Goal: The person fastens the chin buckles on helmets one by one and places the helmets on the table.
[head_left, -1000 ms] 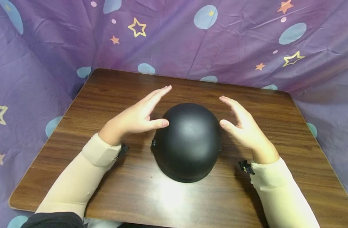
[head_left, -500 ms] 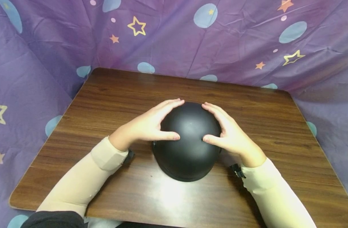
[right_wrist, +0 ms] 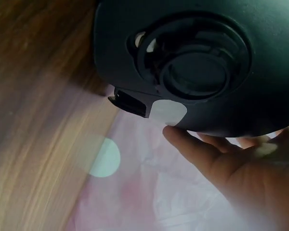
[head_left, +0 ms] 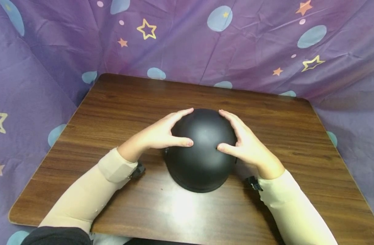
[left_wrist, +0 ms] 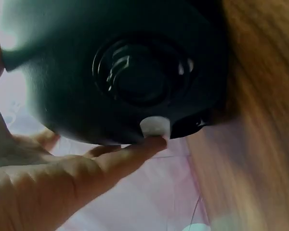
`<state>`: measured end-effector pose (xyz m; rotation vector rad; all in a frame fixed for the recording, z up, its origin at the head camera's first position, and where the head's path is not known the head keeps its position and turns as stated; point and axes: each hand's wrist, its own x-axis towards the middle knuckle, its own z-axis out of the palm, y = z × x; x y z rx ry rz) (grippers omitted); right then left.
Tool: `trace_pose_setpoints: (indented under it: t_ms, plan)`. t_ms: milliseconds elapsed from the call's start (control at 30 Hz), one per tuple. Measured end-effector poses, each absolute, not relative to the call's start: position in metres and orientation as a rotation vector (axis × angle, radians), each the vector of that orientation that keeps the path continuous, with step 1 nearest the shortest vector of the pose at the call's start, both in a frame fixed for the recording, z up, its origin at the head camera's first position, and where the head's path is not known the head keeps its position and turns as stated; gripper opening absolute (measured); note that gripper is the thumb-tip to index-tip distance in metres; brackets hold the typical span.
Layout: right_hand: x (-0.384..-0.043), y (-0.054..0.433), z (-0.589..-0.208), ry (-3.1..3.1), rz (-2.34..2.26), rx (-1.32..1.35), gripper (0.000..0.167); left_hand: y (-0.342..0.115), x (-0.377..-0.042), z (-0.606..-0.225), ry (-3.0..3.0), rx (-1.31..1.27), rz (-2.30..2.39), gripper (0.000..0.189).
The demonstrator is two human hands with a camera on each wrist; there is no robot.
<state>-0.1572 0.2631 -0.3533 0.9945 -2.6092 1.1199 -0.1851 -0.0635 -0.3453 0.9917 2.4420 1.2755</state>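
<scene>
A smooth black helmet [head_left: 203, 163] sits dome up on the table. My left hand [head_left: 156, 136] holds its left side, fingers curving round the far side and thumb lying on the dome. Matching it on the right, my right hand [head_left: 250, 147] grips the other side the same way. Low on the shell, the left wrist view shows a round fitting [left_wrist: 139, 77] and a whitish patch [left_wrist: 155, 126] at the fingertips. A similar round fitting [right_wrist: 197, 74] and pale patch [right_wrist: 168, 111] appear in the right wrist view. The helmet's inside is hidden.
The brown wood-grain table [head_left: 138, 98] has rounded corners. A purple cloth [head_left: 181, 44] with stars and blue ovals hangs behind it and along both sides. Small black devices, such as this wrist camera [head_left: 255, 183], sit under both cuffs.
Both hands, earlier spread apart beside the helmet, have come inward and now hold it. Since half a second ago the helmet has shifted very slightly away from me.
</scene>
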Motion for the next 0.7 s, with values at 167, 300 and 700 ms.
trace_pose_setpoints:
  t_ms: [167,300,700]
  plan:
    - [-0.1565,0.2648,-0.3543,-2.65,1.131,0.917,0.104,-0.0615,-0.1826,-0.347,2.362,0.658,1.269,0.114]
    - [-0.1542,0.2663,-0.3558,-2.648,1.159,0.907,0.104,-0.0609,-0.1799,-0.3498,2.268,0.512,1.254,0.116]
    - [-0.1548,0.2617,-0.3512,-2.66,1.076,0.949,0.111,-0.0592,-0.1804,-0.3447,2.163,0.454,1.372,0.107]
